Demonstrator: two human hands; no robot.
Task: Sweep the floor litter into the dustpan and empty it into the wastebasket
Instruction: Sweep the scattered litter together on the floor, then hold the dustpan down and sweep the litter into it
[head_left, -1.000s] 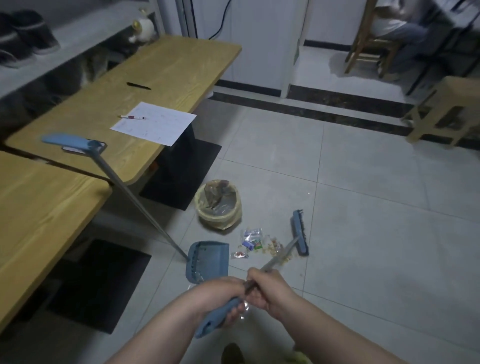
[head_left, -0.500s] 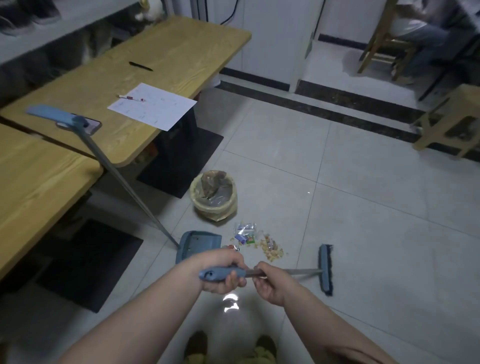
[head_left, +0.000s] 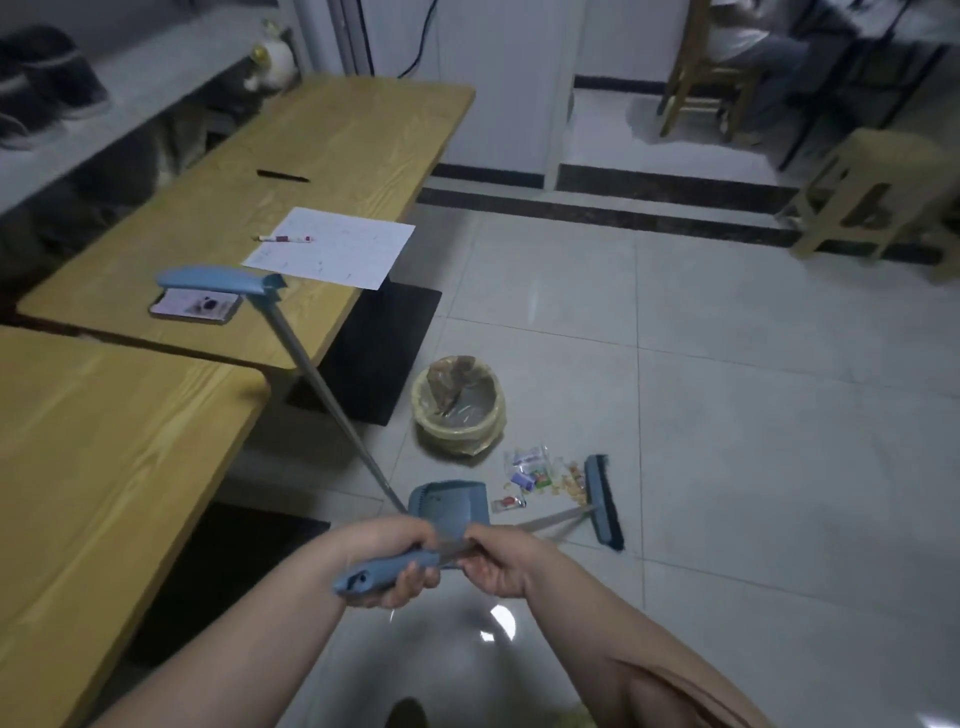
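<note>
Two hands hold one broom (head_left: 519, 530) in the head view, the only view there is. The left hand (head_left: 395, 558) has its grip closed tight around the blue end of the handle. The right hand (head_left: 498, 564) has its grip closed around the thin metal part, just in front of the left one.

Out past the right grip, the broom head (head_left: 602, 501) sits on the floor (head_left: 727, 467). The litter (head_left: 540, 475) lies right beside the brush, on the side nearer the dustpan (head_left: 449, 504). It looks like small wrappers and crumbs. The dustpan sits just ahead of the left grip, with its mouth open toward the litter. Its long handle leans away and rests against the worktop (head_left: 260, 218). No hand holds it.

A little farther out from the grips stands the wastebasket (head_left: 460, 410), with a yellow bag inside.

I think the job is only at its start. The litter is in a pile near the dustpan, but none of it looks to be inside yet. Pushing it in is still to do. So is lifting the dustpan and tipping it into the wastebasket.
</note>
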